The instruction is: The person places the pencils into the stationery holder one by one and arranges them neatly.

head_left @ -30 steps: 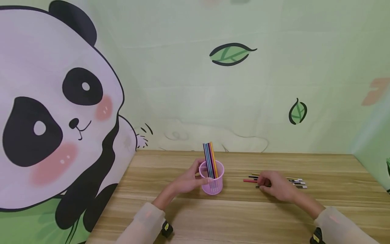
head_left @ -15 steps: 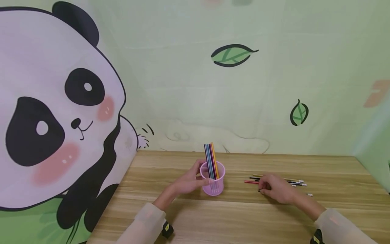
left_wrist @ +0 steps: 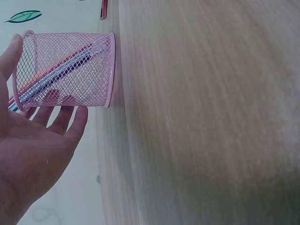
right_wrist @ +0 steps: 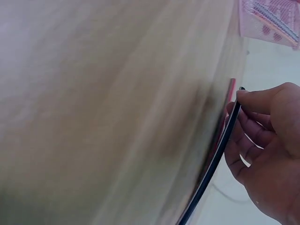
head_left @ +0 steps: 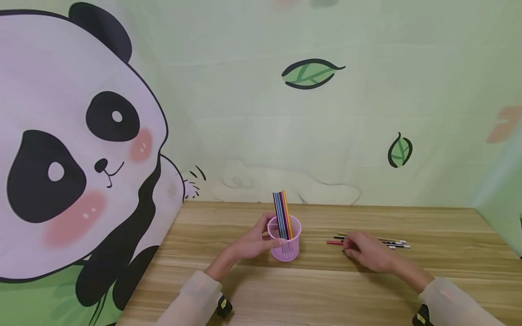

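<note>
A pink mesh cup (head_left: pixel 285 251) stands upright on the table, holding several pencils (head_left: pixel 282 215) that lean left. My left hand (head_left: pixel 253 240) grips the cup around its left side; in the left wrist view the fingers of the left hand (left_wrist: pixel 40 145) curl round the mesh cup (left_wrist: pixel 70 70). To the right, my right hand (head_left: pixel 372 253) is over several loose pencils (head_left: pixel 397 243). The right wrist view shows the right hand (right_wrist: pixel 269 136) pinching a black pencil (right_wrist: pixel 213 164) between thumb and fingers near one end, just above a red pencil (right_wrist: pixel 232 86).
The wooden table (head_left: pixel 310 294) meets a pale green backdrop (head_left: pixel 244 113) at its back edge. A large panda (head_left: pixel 61 90) is printed on the backdrop at the left, with leaves (head_left: pixel 311 74) printed further right.
One dark pencil has come away from the loose group into my right hand's pinch, and that hand has shifted slightly. My left hand keeps its grip on the cup.
</note>
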A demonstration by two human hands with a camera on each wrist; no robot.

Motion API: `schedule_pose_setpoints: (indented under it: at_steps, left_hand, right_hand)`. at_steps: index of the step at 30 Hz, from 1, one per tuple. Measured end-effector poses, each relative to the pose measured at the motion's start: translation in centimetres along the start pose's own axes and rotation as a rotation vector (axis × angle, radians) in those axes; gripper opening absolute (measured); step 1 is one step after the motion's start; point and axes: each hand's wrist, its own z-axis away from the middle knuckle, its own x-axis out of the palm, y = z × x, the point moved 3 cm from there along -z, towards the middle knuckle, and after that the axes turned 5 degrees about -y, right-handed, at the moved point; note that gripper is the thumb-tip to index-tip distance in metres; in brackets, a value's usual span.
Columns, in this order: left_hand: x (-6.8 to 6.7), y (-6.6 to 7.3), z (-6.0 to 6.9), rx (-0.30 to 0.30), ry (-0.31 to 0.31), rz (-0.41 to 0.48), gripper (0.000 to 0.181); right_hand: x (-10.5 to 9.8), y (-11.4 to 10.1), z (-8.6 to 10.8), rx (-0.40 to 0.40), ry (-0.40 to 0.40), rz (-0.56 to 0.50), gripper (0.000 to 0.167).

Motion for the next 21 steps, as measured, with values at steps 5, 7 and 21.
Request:
schedule_pose_setpoints:
  at_steps: [5,7,21]
  left_hand:
    - [0.0,0.0,0.0,0.002,-0.003,0.002,0.068]
    - [0.0,0.0,0.1,0.001,-0.004,-0.001,0.068]
    - [0.2,0.0,0.1,0.022,-0.001,0.015,0.066]
  right_hand:
    - [-1.6,-1.7,-0.6,-0.004,0.022,-0.07,0.006]
    - [-2.6,-2.5,-0.9,-0.018,0.038,-0.094,0.009]
    - [-8.6,-8.0,-3.7,-0.133,0.283,-0.176,0.008]
